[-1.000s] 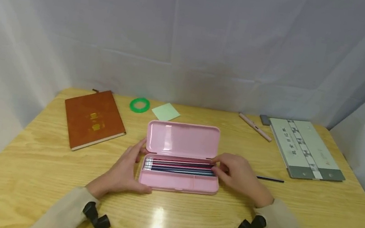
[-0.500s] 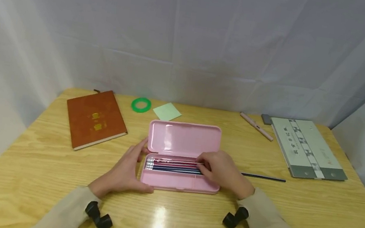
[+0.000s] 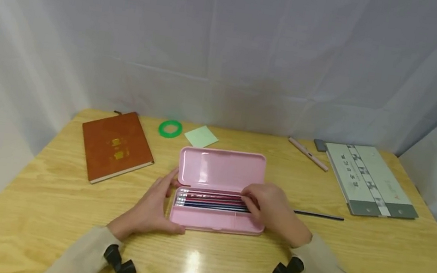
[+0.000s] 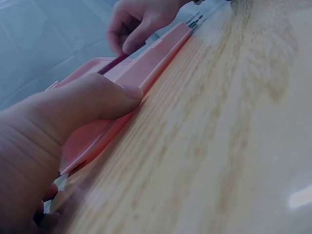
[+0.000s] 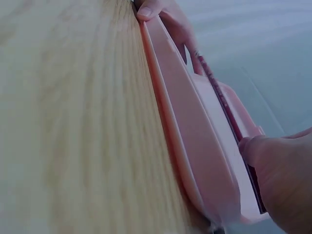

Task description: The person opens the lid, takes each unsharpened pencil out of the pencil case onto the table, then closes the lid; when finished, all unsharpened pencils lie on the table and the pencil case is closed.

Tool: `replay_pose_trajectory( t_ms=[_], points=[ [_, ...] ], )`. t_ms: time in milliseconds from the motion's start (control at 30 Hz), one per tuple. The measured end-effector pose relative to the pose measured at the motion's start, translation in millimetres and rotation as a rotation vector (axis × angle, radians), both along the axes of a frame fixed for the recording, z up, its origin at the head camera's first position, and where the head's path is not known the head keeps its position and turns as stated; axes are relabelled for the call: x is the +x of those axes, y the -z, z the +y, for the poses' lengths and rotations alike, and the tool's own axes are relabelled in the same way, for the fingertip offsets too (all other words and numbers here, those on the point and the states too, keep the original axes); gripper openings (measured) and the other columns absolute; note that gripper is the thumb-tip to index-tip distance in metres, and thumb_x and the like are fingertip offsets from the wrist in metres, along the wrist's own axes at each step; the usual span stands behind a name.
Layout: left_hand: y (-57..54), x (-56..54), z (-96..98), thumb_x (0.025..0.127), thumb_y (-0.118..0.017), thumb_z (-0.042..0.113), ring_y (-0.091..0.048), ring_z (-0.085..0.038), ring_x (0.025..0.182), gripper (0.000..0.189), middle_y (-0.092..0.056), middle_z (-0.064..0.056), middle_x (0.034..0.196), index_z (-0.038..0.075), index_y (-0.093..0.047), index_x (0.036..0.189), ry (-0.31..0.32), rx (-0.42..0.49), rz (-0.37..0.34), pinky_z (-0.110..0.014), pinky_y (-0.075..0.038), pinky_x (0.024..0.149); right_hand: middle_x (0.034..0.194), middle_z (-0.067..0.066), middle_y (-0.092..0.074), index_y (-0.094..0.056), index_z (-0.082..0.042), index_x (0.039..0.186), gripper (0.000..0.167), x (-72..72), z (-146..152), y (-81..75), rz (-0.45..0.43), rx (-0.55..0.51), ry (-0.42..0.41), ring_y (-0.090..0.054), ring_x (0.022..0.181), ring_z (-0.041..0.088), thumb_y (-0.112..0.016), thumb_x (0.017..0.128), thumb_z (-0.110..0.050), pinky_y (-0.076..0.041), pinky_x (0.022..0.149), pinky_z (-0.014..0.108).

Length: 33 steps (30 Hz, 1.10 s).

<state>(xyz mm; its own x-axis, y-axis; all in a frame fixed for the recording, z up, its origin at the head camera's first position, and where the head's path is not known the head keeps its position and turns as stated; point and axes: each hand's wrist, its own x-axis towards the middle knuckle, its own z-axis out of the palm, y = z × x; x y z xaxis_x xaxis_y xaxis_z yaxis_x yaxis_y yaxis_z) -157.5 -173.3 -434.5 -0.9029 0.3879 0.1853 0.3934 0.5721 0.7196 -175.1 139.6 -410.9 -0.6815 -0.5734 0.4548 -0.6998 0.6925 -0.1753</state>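
Observation:
A pink pencil case [image 3: 202, 219] lies with its lid raised, and several pencils [image 3: 213, 202] lie lengthwise in its back compartment. At its left end my left hand [image 3: 149, 210] grips the case, thumb along the front edge and fingers round the back corner. My right hand [image 3: 275, 210] is over the right part of the case, thumb and fingertips pinching a dark red pencil [image 5: 222, 100]. In the right wrist view that pencil sits above the case's front wall [image 5: 195, 131]. The hand hides the right ends of the pencils in the head view.
A dark pencil [image 3: 320, 215] lies right of the case. Behind are a green tape roll [image 3: 170, 129], pale green sticky notes [image 3: 201, 136], a pink pen [image 3: 308, 154] and a grey block [image 3: 319, 145]. A brown notebook [image 3: 116, 148] lies left, a grey-green notebook [image 3: 367, 178] right.
My right hand has moved left from the case's right end to over the pencils, uncovering more of the dark pencil on the table. The left hand stays on the case.

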Motion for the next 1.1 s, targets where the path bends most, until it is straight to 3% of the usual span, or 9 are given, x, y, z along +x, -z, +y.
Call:
replay_pose_trajectory(
  t_ms=[100, 300, 467, 667, 1100],
  points=[
    [-0.1, 0.2, 0.5, 0.042, -0.093, 0.044, -0.044, -0.017, 0.104, 0.140, -0.051, -0.003, 0.121, 0.016, -0.015, 0.155, 0.000, -0.001, 0.002, -0.037, -0.044, 0.087, 0.079, -0.003, -0.068, -0.070, -0.011, 0.090, 0.007, 8.8, 14.9, 0.7, -0.016, -0.032, 0.039, -0.059, 0.069, 0.009, -0.073, 0.085, -0.015, -0.051, 0.067, 0.030],
    [0.4, 2.4, 1.3, 0.043, -0.093, 0.045, -0.044, -0.017, 0.105, 0.140, -0.050, -0.004, 0.123, 0.017, -0.014, 0.155, 0.005, -0.006, -0.011, -0.038, -0.044, 0.088, 0.065, -0.014, -0.050, -0.069, -0.016, 0.089, 0.007, 39.5, 69.3, 9.5, -0.140, -0.105, 0.215, -0.037, 0.056, -0.002, -0.071, 0.085, -0.010, -0.034, 0.054, 0.020],
    [0.2, 1.0, 3.3, 0.043, -0.094, 0.042, -0.044, -0.016, 0.107, 0.140, -0.050, 0.000, 0.122, 0.016, -0.014, 0.155, 0.006, 0.000, -0.009, -0.038, -0.045, 0.091, 0.060, -0.018, -0.044, -0.070, -0.017, 0.088, 0.015, 57.1, 119.0, 13.3, -0.122, -0.140, 0.300, -0.032, 0.051, -0.005, -0.073, 0.081, -0.005, -0.030, 0.048, 0.019],
    [-1.4, 1.3, 1.3, 0.043, -0.094, 0.039, -0.043, -0.016, 0.109, 0.140, -0.050, 0.000, 0.122, 0.016, -0.014, 0.155, -0.003, 0.011, -0.012, -0.039, -0.045, 0.092, 0.059, -0.018, -0.043, -0.070, -0.015, 0.086, 0.019, 59.9, 147.3, 19.1, -0.082, -0.149, 0.313, -0.031, 0.051, -0.005, -0.075, 0.076, 0.001, -0.029, 0.047, 0.019],
    [-2.7, 1.5, 0.6, 0.044, -0.094, 0.043, -0.043, -0.016, 0.109, 0.140, -0.051, -0.001, 0.123, 0.017, -0.014, 0.155, 0.005, 0.009, -0.011, -0.037, -0.044, 0.091, 0.063, -0.015, -0.046, -0.069, -0.015, 0.085, 0.023, 58.0, 155.5, 27.1, -0.022, -0.126, 0.316, -0.031, 0.053, -0.005, -0.079, 0.072, 0.001, -0.029, 0.048, 0.018]
  ],
)
